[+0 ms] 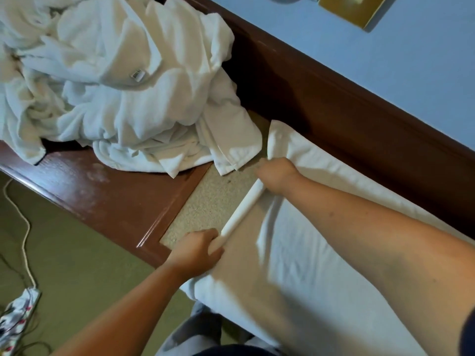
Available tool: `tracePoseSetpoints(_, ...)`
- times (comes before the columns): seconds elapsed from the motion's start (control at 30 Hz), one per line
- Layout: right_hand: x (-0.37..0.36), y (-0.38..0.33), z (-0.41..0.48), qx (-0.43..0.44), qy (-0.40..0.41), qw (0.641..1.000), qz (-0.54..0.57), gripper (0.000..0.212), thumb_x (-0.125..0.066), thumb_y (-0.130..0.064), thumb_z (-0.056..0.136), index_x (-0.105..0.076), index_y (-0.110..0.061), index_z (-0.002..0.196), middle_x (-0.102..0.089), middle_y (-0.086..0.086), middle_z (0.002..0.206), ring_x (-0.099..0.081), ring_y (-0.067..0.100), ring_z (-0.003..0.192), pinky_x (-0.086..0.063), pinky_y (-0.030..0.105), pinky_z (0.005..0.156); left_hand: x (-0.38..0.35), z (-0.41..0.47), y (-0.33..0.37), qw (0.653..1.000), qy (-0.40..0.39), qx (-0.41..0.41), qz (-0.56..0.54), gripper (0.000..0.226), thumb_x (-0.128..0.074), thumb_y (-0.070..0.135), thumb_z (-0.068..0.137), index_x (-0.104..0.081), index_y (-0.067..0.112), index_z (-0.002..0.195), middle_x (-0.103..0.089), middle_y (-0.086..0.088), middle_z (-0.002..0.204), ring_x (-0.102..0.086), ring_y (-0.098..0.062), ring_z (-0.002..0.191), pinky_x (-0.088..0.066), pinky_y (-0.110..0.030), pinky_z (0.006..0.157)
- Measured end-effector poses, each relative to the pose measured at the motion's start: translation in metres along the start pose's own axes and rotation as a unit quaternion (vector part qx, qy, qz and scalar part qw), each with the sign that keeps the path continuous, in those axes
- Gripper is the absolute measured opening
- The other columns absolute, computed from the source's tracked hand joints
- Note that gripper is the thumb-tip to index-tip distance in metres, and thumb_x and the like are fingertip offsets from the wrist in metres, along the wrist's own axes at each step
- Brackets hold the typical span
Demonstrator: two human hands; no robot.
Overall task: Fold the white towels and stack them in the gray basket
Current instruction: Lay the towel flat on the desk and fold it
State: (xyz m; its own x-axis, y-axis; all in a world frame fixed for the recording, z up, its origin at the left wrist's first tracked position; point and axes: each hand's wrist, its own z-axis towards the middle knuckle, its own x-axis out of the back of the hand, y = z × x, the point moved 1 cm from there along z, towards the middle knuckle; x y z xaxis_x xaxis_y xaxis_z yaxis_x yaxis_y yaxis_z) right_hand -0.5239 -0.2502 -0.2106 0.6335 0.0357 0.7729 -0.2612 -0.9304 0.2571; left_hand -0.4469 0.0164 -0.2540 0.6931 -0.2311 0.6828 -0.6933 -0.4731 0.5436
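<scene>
Both bare arms reach forward, hands apart, each at one end of the rolled towel edge (241, 211).
Left hand (198, 246) is lower and nearer, back up, fingers curled round the roll's near end. Right hand (276, 176) is farther out, knuckles up, slightly blurred, fingers wrapped over the far end. Right forearm runs in from lower right, left from the bottom.

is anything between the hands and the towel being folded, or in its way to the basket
Nothing between them: the left hand and right hand both grip the towel by its rolled edge. The gray basket is not in view, so that path cannot be judged.
</scene>
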Motion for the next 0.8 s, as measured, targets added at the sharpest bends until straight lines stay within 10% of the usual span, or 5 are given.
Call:
tracePoseSetpoints(0.67, -0.168, 0.144, -0.237, -0.164, 0.075, 0.984, -0.015, 0.031, -0.047, -0.005, 0.094, -0.053, -0.009, 0.124, -0.039, 0.018, 0.116, -0.047, 0.031, 0.071, -0.039, 0.040, 0.056, -0.184, -0.119, 0.190, 0.980, -0.127, -0.065, -0.141, 0.039, -0.055, 0.037, 0.094, -0.044, 0.046, 0.130, -0.057, 0.024, 0.079, -0.055, 0.004, 0.076, -0.039, -0.021, 0.074)
tracePoseSetpoints(0.8, -0.222, 0.170, -0.267, -0.262, 0.051, 0.964, 0.017, 0.039, -0.043, -0.009, 0.098, -0.051, -0.010, 0.135, -0.035, 0.025, 0.137, -0.058, 0.043, 0.098, -0.051, 0.045, 0.074, -0.238, -0.127, 0.225, 0.960, -0.214, -0.077, -0.162, 0.059, -0.058, 0.022, 0.093, -0.040, 0.052, 0.141, -0.060, 0.009, 0.117, -0.055, -0.001, 0.089, -0.043, -0.016, 0.084)
